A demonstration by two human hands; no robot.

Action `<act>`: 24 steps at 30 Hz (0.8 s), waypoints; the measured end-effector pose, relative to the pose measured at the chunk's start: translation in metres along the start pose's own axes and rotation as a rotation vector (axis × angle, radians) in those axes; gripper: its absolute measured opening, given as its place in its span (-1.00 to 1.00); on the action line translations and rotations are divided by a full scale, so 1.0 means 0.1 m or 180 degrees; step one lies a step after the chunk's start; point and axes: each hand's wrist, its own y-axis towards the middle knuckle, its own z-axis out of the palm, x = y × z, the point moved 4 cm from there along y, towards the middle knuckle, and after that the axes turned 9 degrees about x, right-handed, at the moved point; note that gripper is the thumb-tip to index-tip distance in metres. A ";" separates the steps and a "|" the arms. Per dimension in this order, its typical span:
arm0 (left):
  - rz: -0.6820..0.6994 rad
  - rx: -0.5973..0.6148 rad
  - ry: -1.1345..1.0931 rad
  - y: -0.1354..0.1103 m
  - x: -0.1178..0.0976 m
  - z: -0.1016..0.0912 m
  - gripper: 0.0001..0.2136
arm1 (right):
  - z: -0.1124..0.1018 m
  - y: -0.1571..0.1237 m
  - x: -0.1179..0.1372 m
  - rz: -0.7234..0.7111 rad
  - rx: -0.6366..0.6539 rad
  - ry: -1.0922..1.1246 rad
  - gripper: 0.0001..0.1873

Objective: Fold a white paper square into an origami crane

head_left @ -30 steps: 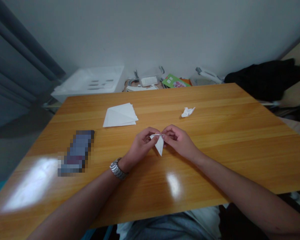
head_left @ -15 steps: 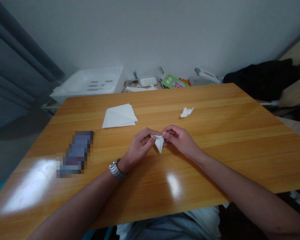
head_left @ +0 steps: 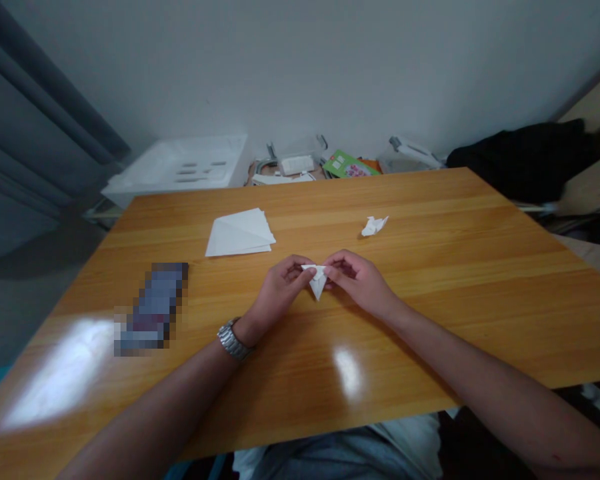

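Between my two hands is a small piece of folded white paper point(head_left: 318, 285), shaped like a triangle with its point toward me. My left hand point(head_left: 283, 285), below which a metal watch point(head_left: 234, 339) circles the wrist, pinches the paper's left corner with the thumb on top. The right corner is pinched by my right hand point(head_left: 357, 280), its thumb also on the upper face. Fingers behind the paper are partly hidden. Beyond my right hand lies a small folded white paper figure point(head_left: 375, 226). A stack of white paper sheets point(head_left: 240, 232) rests beyond my left hand.
A dark phone-like object point(head_left: 155, 303), blurred by pixels, lies left on the wooden table point(head_left: 430, 240). Past the far edge are a white foam tray point(head_left: 180, 163), a green booklet point(head_left: 347, 165) and a black cloth point(head_left: 520, 160). A grey curtain point(head_left: 35, 113) hangs at left.
The folded paper has turned slightly and its lower tip has risen a little. Both thumbs now press flatter on its upper corners. The other things stay put.
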 end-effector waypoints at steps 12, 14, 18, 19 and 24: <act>0.0047 -0.0155 0.0129 -0.01 0.01 -0.01 -0.73 | 0.01 0.00 -0.05 0.0183 -0.0011 0.0364 -0.65; 0.0091 -0.0176 0.0210 -0.02 0.01 -0.01 -0.74 | 0.01 0.00 -0.04 0.0162 0.0053 0.0196 -0.65; 0.0111 -0.0166 0.0200 -0.03 -0.01 0.00 -0.74 | -0.01 -0.01 -0.03 0.0108 0.0062 -0.0089 -0.67; 0.0091 -0.0154 0.0142 -0.03 -0.01 0.00 -0.74 | -0.02 -0.01 -0.02 0.0092 0.0054 -0.0133 -0.67; -0.0137 -0.0104 -0.0429 -0.04 0.04 0.00 -0.68 | -0.05 0.00 0.01 -0.0009 0.0007 -0.0329 -0.71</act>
